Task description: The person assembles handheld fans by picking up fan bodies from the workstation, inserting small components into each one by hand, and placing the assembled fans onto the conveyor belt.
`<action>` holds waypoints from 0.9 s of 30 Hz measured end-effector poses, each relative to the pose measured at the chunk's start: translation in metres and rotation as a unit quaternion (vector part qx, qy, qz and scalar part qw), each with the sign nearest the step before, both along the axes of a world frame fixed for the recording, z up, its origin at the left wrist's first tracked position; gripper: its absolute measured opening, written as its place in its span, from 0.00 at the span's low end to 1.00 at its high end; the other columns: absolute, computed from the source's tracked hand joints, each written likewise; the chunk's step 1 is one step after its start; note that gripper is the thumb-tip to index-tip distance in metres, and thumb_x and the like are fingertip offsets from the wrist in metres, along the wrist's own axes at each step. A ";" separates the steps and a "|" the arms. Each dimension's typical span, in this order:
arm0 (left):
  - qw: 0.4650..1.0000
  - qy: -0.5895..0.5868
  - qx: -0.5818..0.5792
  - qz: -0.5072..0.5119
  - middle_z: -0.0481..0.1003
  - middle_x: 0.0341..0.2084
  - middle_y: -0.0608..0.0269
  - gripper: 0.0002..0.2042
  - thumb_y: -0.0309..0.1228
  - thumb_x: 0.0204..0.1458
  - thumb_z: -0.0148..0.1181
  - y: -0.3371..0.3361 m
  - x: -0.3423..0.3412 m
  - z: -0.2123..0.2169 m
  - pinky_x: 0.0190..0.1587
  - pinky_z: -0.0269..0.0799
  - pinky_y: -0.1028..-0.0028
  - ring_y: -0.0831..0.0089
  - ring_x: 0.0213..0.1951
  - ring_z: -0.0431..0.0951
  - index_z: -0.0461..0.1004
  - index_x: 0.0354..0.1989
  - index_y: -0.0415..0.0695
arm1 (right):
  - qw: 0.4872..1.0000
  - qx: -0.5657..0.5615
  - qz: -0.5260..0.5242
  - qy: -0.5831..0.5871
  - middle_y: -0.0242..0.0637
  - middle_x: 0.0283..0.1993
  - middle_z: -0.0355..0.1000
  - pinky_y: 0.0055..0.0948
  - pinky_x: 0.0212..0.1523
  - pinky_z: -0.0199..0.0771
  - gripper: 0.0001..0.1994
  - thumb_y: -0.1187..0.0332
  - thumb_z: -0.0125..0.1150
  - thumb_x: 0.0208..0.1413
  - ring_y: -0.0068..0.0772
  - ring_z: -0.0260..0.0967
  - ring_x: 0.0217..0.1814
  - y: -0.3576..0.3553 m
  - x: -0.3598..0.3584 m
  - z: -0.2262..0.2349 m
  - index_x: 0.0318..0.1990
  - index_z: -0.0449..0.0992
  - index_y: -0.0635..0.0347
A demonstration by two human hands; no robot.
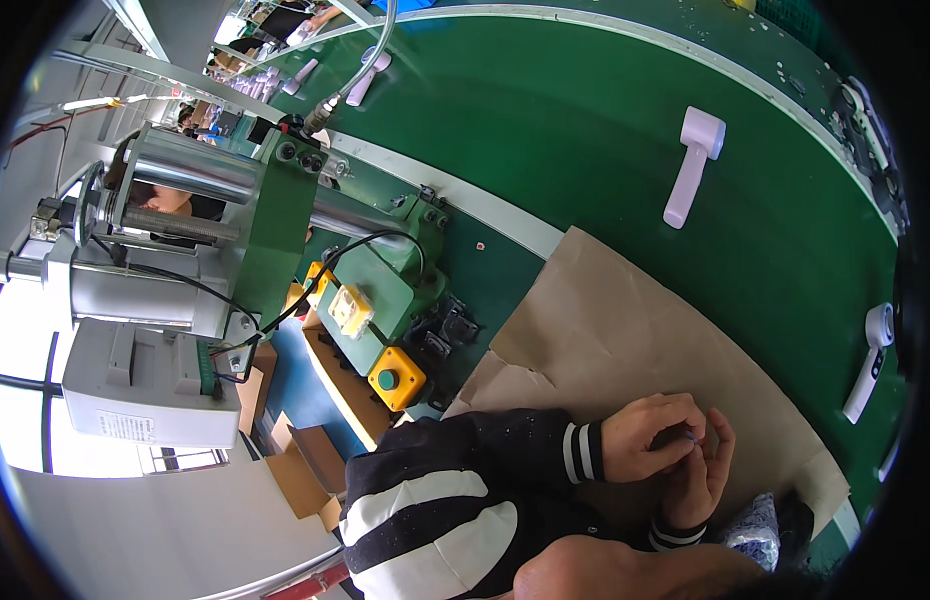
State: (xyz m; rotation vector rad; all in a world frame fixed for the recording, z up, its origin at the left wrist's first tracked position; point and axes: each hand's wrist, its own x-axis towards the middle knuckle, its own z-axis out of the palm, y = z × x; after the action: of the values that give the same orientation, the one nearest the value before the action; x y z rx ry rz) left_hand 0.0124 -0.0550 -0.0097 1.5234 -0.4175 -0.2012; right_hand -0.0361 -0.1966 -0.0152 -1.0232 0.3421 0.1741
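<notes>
My left hand (650,437) reaches in from the left in a dark sleeve with a white-striped cuff. Its fingers are curled, and the thumb and fingertips press together. Just to its right is my right hand (699,478), bent at the fingers, with its fingertips meeting those of the left. A tiny dark, bluish speck shows between the fingertips; what it is I cannot make out. Both hands are above a sheet of brown paper (625,320) that covers this part of the bench. Close to my right wrist lies a clear plastic bag (755,532) with small contents.
Pale purple handheld devices (691,170) lie spread along a green conveyor belt (545,110); a white one (869,362) is at the right. To the left stands a green and metal press (275,215), with a yellow box with a green button (396,379). Open cardboard boxes (305,465) sit below it.
</notes>
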 end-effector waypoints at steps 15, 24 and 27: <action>1.000 0.009 -0.016 -0.002 0.71 0.29 0.60 0.08 0.18 0.49 0.53 0.001 0.000 0.000 0.34 0.65 0.71 0.64 0.30 0.69 0.69 0.37 0.41 | 0.999 0.000 0.027 -0.029 0.41 0.44 0.68 0.15 0.36 0.63 0.19 0.75 0.46 0.59 0.23 0.63 0.37 -0.002 0.000 -0.004 0.59 0.60 0.64; 1.000 -0.010 -0.013 -0.013 0.71 0.31 0.59 0.07 0.18 0.50 0.53 0.002 0.003 0.001 0.32 0.66 0.72 0.65 0.28 0.69 0.69 0.37 0.41 | 0.999 -0.006 0.018 -0.047 0.40 0.43 0.68 0.16 0.35 0.64 0.18 0.75 0.46 0.58 0.24 0.63 0.36 -0.001 0.002 -0.005 0.57 0.62 0.64; 1.000 -0.003 -0.013 -0.021 0.72 0.32 0.58 0.07 0.18 0.50 0.52 0.001 0.001 0.001 0.30 0.66 0.73 0.67 0.26 0.69 0.69 0.38 0.40 | 0.999 0.000 0.026 -0.036 0.40 0.42 0.68 0.17 0.34 0.66 0.18 0.75 0.47 0.58 0.25 0.63 0.36 -0.003 0.000 -0.003 0.56 0.63 0.64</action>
State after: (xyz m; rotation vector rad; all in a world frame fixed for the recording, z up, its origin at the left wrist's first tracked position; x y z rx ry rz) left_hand 0.0135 -0.0540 -0.0083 1.4916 -0.4546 -0.2241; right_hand -0.0357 -0.1999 -0.0179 -1.0362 0.2492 0.1836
